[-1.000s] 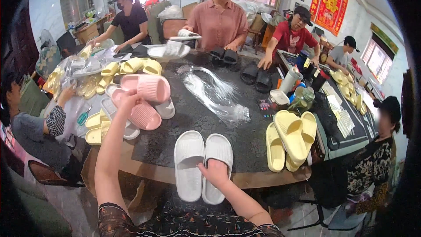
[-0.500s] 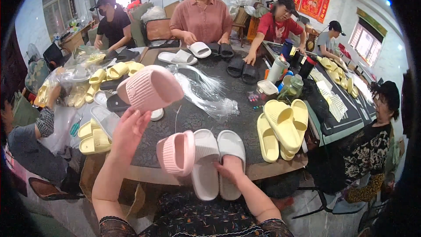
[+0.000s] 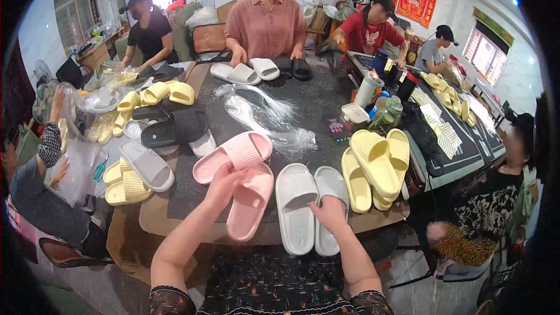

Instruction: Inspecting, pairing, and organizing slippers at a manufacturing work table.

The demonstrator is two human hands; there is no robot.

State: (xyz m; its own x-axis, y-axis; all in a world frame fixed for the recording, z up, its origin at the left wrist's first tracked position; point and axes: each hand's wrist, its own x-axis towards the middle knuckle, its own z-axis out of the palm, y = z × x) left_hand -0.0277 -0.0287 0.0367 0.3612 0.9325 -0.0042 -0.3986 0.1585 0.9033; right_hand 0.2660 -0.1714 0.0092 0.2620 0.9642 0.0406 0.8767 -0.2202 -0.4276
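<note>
My left hand (image 3: pixel 224 184) is closed at the edges of two pink slippers, gripping where they meet. The upper pink slipper (image 3: pixel 256 146) lies slanted on the dark mat, and the lower pink slipper (image 3: pixel 249 213) points toward me, its strap partly over the upper one's edge. Right of them, a pair of light grey slippers stands side by side at the table's near edge. My right hand (image 3: pixel 330 212) has its fingers in the opening of the right grey slipper (image 3: pixel 328 238), the thumb toward the left grey slipper (image 3: pixel 295 233); the fingertips are hidden.
Yellow slippers (image 3: pixel 373 166) are piled on the right, near a green bottle (image 3: pixel 387 114). Clear plastic strands (image 3: pixel 262 119) lie mid-table. On the left are a black slipper (image 3: pixel 175 128), a grey slipper (image 3: pixel 146 166) and teal scissors (image 3: pixel 100 168). Several people work around the table.
My left hand has lowered the raised pink slipper to the mat, beside the other pink one. The grey pair has shifted right with my right hand. A black pair across the table was lifted by another person.
</note>
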